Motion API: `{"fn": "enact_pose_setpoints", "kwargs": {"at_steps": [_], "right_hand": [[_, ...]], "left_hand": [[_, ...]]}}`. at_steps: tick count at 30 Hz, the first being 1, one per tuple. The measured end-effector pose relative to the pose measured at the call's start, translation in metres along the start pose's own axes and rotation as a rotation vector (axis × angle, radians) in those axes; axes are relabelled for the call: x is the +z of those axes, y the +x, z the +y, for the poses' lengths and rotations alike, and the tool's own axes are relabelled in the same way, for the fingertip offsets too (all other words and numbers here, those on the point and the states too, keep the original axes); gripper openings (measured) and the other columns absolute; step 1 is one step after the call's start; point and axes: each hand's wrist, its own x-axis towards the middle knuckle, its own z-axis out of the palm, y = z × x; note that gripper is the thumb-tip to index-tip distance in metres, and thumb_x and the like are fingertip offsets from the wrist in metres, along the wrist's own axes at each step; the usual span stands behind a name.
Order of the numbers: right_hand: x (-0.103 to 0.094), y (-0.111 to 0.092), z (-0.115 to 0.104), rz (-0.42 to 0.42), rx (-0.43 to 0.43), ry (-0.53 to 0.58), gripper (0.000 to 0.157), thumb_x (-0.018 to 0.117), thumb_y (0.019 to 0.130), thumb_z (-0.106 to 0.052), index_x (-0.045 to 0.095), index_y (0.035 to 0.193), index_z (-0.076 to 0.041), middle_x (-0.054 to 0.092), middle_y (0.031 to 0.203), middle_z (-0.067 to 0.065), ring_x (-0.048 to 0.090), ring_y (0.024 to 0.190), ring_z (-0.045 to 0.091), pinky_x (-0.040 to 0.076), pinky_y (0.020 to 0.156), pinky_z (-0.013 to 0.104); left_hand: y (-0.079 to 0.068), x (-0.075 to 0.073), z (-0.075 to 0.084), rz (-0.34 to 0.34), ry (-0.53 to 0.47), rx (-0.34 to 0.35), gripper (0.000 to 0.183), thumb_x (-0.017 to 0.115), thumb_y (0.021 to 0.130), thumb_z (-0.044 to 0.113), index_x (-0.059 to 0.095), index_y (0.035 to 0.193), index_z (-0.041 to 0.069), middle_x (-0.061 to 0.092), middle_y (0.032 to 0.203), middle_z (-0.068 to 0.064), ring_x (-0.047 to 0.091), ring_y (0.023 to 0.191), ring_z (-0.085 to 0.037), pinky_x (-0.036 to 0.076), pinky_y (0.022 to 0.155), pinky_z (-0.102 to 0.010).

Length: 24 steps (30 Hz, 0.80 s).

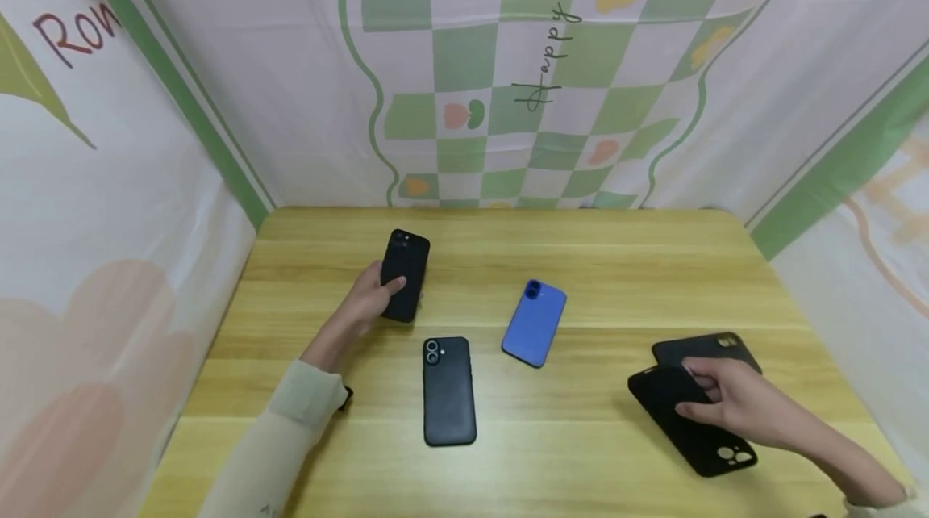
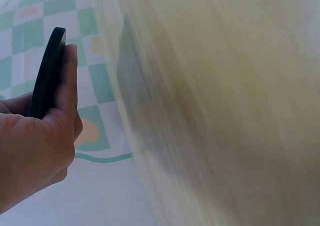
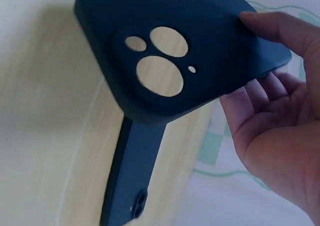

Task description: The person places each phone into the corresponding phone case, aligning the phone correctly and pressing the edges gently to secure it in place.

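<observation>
My left hand (image 1: pixel 368 296) grips a black smartphone (image 1: pixel 406 264) near the table's back left, thumb across its back and camera end pointing away. The left wrist view shows this phone edge-on, held off the tabletop. On the right, my right hand (image 1: pixel 740 401) pinches a black phone case (image 1: pixel 671 409) by its edge, tilted above the table. Its round camera cutouts show clearly in the right wrist view. Partly hidden behind it lies a second dark phone case (image 1: pixel 700 347). A blue phone (image 1: pixel 537 328) and a dark phone (image 1: pixel 448 397) with two camera rings lie between my hands.
The wooden table (image 1: pixel 581 453) runs back to a checked green and white curtain (image 1: pixel 464 66), with more printed cloth at both sides. A small dark object (image 1: pixel 346 398) peeks out beside my left sleeve, mostly covered.
</observation>
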Motion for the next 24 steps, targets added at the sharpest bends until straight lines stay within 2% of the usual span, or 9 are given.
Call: {"fn": "enact_pose_setpoints", "kwargs": {"at_steps": [1, 3, 4, 6, 9, 14, 18, 21, 24], "right_hand": [[0.0, 0.003, -0.002, -0.01, 0.025, -0.004, 0.046, 0.089, 0.083, -0.007, 0.065, 0.111, 0.021, 0.068, 0.085, 0.021, 0.054, 0.076, -0.006, 0.053, 0.059, 0.025], [0.0, 0.007, -0.006, -0.023, 0.06, -0.014, 0.063, 0.09, 0.083, -0.01, 0.059, 0.126, 0.026, 0.071, 0.106, 0.032, 0.058, 0.087, -0.006, 0.058, 0.068, 0.027], [0.001, 0.01, -0.007, -0.02, 0.054, -0.006, 0.063, 0.09, 0.083, -0.009, 0.059, 0.125, 0.026, 0.072, 0.105, 0.029, 0.056, 0.086, -0.008, 0.058, 0.068, 0.025], [0.004, 0.014, -0.011, -0.025, 0.031, 0.029, 0.05, 0.089, 0.085, -0.009, 0.064, 0.117, 0.021, 0.071, 0.094, 0.017, 0.055, 0.08, -0.006, 0.054, 0.063, 0.025], [0.007, 0.021, -0.016, -0.024, 0.006, 0.066, 0.034, 0.088, 0.086, -0.008, 0.065, 0.104, 0.01, 0.071, 0.09, 0.009, 0.059, 0.083, -0.007, 0.058, 0.064, 0.027], [0.008, 0.035, -0.026, -0.023, 0.056, 0.142, 0.032, 0.085, 0.088, -0.011, 0.065, 0.105, 0.008, 0.061, 0.081, -0.003, 0.053, 0.071, -0.005, 0.053, 0.057, 0.026], [0.01, 0.044, -0.034, -0.03, 0.058, 0.25, 0.026, 0.081, 0.092, -0.01, 0.057, 0.093, 0.0, 0.044, 0.069, -0.009, 0.045, 0.058, 0.001, 0.041, 0.049, 0.024], [0.011, 0.049, -0.039, -0.049, 0.069, 0.299, 0.023, 0.078, 0.095, -0.011, 0.058, 0.096, -0.001, 0.059, 0.071, -0.007, 0.057, 0.062, 0.004, 0.049, 0.053, 0.024], [0.013, 0.052, -0.044, -0.038, 0.121, 0.306, 0.027, 0.078, 0.095, -0.013, 0.064, 0.109, 0.005, 0.071, 0.081, -0.001, 0.066, 0.069, 0.007, 0.056, 0.062, 0.025]], "left_hand": [[-0.001, 0.0, 0.0, 0.0, -0.005, 0.0, 0.044, 0.044, 0.114, 0.009, 0.034, 0.155, -0.004, 0.065, 0.132, -0.029, 0.07, 0.117, -0.037, 0.059, 0.099, -0.045], [-0.002, 0.0, 0.0, 0.002, -0.012, -0.002, 0.044, 0.044, 0.114, 0.009, 0.034, 0.155, -0.003, 0.065, 0.133, -0.028, 0.07, 0.117, -0.037, 0.059, 0.099, -0.044], [-0.002, 0.0, 0.0, 0.003, -0.014, -0.005, 0.044, 0.044, 0.114, 0.009, 0.034, 0.155, -0.003, 0.065, 0.133, -0.027, 0.07, 0.117, -0.036, 0.059, 0.099, -0.043], [-0.003, -0.001, 0.0, -0.001, -0.021, 0.001, 0.044, 0.044, 0.114, 0.01, 0.034, 0.155, -0.004, 0.065, 0.134, -0.028, 0.07, 0.118, -0.037, 0.058, 0.1, -0.044], [-0.005, -0.001, 0.002, 0.0, -0.029, 0.002, 0.044, 0.044, 0.114, 0.011, 0.034, 0.155, -0.002, 0.066, 0.134, -0.027, 0.07, 0.12, -0.036, 0.057, 0.102, -0.045], [-0.007, -0.002, 0.003, -0.004, -0.066, 0.004, 0.047, 0.044, 0.114, 0.012, 0.032, 0.158, 0.0, 0.067, 0.135, -0.025, 0.069, 0.123, -0.035, 0.056, 0.104, -0.045], [-0.01, -0.001, 0.003, -0.018, -0.102, 0.01, 0.048, 0.043, 0.115, 0.011, 0.03, 0.159, -0.001, 0.066, 0.135, -0.026, 0.068, 0.123, -0.034, 0.057, 0.101, -0.041], [-0.011, -0.001, 0.001, -0.024, -0.109, 0.013, 0.048, 0.044, 0.114, 0.011, 0.03, 0.159, 0.0, 0.067, 0.134, -0.026, 0.068, 0.122, -0.033, 0.058, 0.099, -0.038], [-0.012, -0.001, -0.001, -0.034, -0.105, 0.019, 0.047, 0.043, 0.114, 0.011, 0.03, 0.158, -0.001, 0.066, 0.135, -0.026, 0.068, 0.123, -0.034, 0.057, 0.1, -0.04]]}}
